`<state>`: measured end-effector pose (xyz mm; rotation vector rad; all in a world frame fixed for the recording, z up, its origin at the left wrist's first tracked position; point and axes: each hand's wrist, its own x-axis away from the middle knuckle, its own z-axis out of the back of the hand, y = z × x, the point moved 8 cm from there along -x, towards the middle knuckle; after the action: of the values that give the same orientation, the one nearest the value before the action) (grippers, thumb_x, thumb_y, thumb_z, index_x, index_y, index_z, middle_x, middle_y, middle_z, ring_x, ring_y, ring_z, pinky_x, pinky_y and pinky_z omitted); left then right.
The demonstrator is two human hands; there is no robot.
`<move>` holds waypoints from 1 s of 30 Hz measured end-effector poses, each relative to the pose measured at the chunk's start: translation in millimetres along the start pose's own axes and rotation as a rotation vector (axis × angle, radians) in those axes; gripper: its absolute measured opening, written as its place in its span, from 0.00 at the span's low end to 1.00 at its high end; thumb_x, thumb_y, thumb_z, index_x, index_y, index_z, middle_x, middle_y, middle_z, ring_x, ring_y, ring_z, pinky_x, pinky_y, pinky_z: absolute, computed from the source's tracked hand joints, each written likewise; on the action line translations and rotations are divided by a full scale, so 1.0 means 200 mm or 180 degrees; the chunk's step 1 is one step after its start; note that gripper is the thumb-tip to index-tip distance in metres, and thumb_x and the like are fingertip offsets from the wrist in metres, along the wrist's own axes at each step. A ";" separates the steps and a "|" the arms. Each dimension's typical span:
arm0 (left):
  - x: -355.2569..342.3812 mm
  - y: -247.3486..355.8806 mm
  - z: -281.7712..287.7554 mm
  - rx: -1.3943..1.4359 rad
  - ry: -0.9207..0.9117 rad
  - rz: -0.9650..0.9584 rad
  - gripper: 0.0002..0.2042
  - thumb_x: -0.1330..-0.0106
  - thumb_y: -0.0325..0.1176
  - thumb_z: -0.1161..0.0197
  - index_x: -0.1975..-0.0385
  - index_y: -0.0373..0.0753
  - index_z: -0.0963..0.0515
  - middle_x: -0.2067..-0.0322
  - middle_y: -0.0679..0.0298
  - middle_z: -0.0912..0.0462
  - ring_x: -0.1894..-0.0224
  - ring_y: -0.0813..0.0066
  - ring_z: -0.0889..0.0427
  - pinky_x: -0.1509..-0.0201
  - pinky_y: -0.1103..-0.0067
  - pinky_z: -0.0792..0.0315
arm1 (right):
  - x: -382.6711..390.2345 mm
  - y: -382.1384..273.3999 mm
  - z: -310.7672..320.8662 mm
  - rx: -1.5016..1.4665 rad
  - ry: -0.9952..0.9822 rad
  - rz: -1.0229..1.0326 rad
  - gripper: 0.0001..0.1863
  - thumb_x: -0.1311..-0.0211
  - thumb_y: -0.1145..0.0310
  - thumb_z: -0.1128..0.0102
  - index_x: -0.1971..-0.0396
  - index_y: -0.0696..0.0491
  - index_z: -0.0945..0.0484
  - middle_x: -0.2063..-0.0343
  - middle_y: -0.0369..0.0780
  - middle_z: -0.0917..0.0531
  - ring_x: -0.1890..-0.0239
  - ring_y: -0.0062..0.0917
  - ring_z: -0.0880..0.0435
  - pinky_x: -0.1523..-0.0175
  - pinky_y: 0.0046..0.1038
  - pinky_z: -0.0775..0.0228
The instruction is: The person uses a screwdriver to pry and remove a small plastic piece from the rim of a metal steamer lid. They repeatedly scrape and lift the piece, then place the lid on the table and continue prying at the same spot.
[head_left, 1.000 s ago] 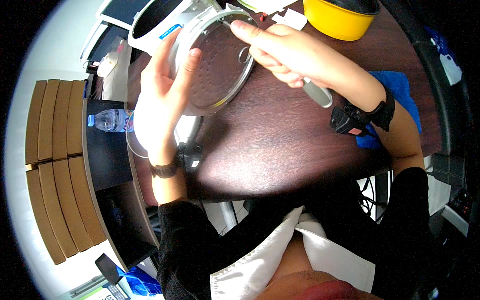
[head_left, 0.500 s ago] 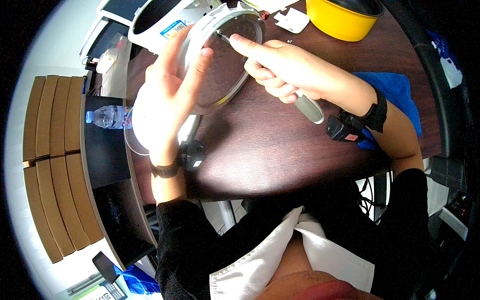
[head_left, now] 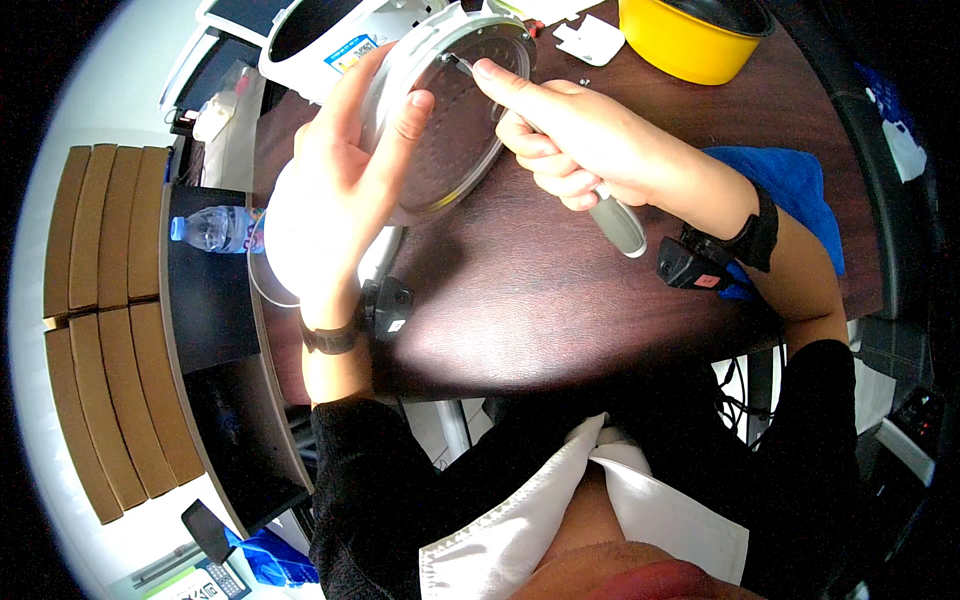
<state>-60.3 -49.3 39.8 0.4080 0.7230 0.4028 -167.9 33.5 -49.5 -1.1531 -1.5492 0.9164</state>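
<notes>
A round white appliance lid or housing part point(head_left: 447, 165) with a dark, dotted inner face is tilted up over the table. My left hand point(head_left: 335, 195) grips it at its left side, thumb in front and fingers over the outer rim. In my right hand point(head_left: 575, 140) is a screwdriver point(head_left: 620, 228) with a grey handle, its lower end showing below my fist. My right thumb lies along its shaft, and the thin tip is close to a small screw spot on the part's upper inner edge. Whether the tip touches is too small to tell.
Behind the part stands a white appliance body point(head_left: 310, 50). A white plastic piece point(head_left: 592, 40) and a yellow pot point(head_left: 692, 45) lie at the far side. A blue cloth point(head_left: 790, 185) is under my right forearm; a water bottle point(head_left: 220, 230) and cardboard boxes point(head_left: 110, 230) are at left.
The screwdriver tip and my right hand have shifted slightly right, and the tip appears drawn back a little from the screw spot. My left hand keeps its grip.
</notes>
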 end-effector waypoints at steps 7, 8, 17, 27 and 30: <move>0.02 0.09 -0.01 -0.0261 0.0099 -0.0191 0.21 0.38 0.45 0.38 0.50 0.37 0.26 0.81 0.57 0.20 0.84 0.77 0.22 0.81 0.81 0.33 | 0.03 0.07 -0.13 -0.1110 -0.0636 -0.0456 0.34 0.37 0.32 0.68 0.92 0.45 0.48 0.95 0.26 0.49 0.96 0.11 0.51 0.90 0.18 0.57; 0.02 0.09 -0.01 -0.0260 0.0082 -0.0170 0.21 0.38 0.45 0.38 0.50 0.37 0.26 0.81 0.57 0.20 0.84 0.77 0.22 0.81 0.81 0.33 | 0.03 0.07 -0.14 -0.1121 -0.0657 -0.0453 0.34 0.37 0.32 0.68 0.92 0.45 0.48 0.95 0.26 0.49 0.96 0.11 0.51 0.90 0.18 0.57; 0.02 0.05 -0.01 -0.0256 0.0159 -0.0229 0.21 0.39 0.44 0.38 0.51 0.36 0.26 0.80 0.55 0.19 0.83 0.76 0.22 0.80 0.80 0.31 | -0.03 -0.07 0.13 0.1497 0.0657 0.0365 0.38 0.40 0.32 0.61 0.94 0.52 0.34 0.97 0.33 0.38 0.95 0.20 0.37 0.88 0.26 0.43; 0.01 0.05 -0.01 -0.0546 -0.0013 0.0042 0.23 0.38 0.46 0.39 0.47 0.40 0.27 0.77 0.56 0.18 0.85 0.80 0.26 0.80 0.80 0.32 | 0.17 -0.36 0.14 0.4126 0.1994 0.2589 0.31 0.36 0.45 0.51 0.88 0.57 0.26 0.95 0.40 0.32 0.93 0.26 0.32 0.84 0.26 0.40; 0.01 0.03 -0.01 -0.0397 -0.0001 0.0024 0.23 0.38 0.46 0.39 0.47 0.40 0.28 0.75 0.56 0.18 0.85 0.82 0.27 0.79 0.81 0.32 | 0.03 -0.22 0.22 0.2138 0.1107 0.0736 0.37 0.40 0.35 0.57 0.94 0.53 0.31 0.96 0.37 0.33 0.95 0.25 0.31 0.87 0.28 0.38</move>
<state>-61.6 -42.5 41.7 0.2934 0.6923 0.4525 -221.9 27.0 -18.2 -0.9357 -0.7422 1.1947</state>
